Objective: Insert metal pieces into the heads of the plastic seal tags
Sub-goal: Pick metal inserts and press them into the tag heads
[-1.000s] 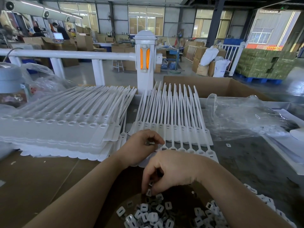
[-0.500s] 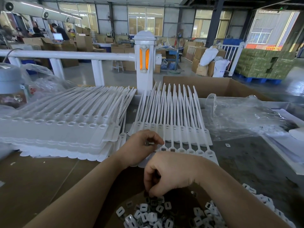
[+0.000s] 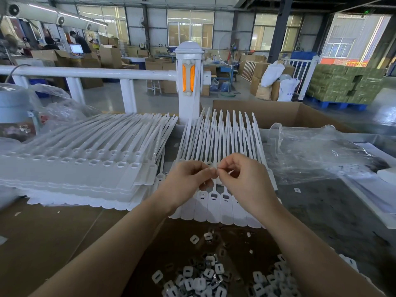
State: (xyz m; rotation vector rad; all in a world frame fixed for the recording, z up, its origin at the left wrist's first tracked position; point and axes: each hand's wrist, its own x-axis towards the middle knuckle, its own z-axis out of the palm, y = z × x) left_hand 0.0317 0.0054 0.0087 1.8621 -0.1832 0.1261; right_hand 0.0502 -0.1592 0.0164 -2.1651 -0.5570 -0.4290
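A tiny piece is being pinched between both hands, left and right, above the tags; if jostled, it is likely being dropped.

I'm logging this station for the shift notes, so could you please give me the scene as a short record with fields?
Setting: factory workbench
Left hand: fingertips pinched, meeting the right hand's
Right hand: fingertips pinched above the tag row
Held item: too small to identify
Tag row: white seal tags side by side, under both hands
Tag stack: left of the row
Metal pieces: loose pile nearest the person
Plastic bag: right of the row
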